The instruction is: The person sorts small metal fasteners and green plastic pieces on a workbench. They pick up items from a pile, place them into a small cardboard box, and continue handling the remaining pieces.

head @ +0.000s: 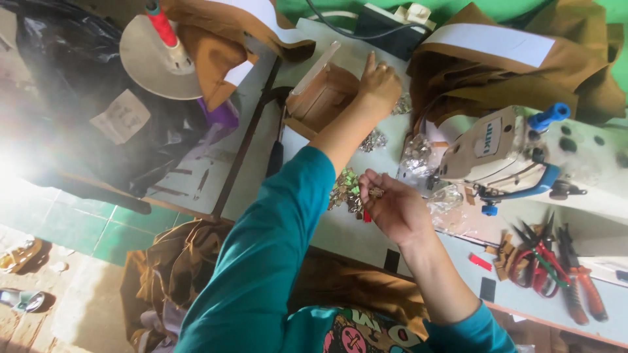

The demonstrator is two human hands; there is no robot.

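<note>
My left hand [378, 86] reaches far across the pale table [340, 235] and rests on a small brown cardboard box [322, 97], one finger pointing up. My right hand [392, 208] is nearer to me, palm up, pinching a small metal piece [375, 192] between thumb and fingers. Just left of it lies a heap of small metal pieces [345, 189]. More shiny pieces in clear bags [416, 155] lie beside the white sewing machine [497, 149]. Both arms wear teal sleeves.
Brown fabric pieces with white strips [510, 59] are piled at the back. Red-handled pliers and scissors [556, 268] lie at the right. A metal disc with a red handle [160, 55] stands at the left. Brown cloth [173, 268] hangs below the table edge over green floor tiles.
</note>
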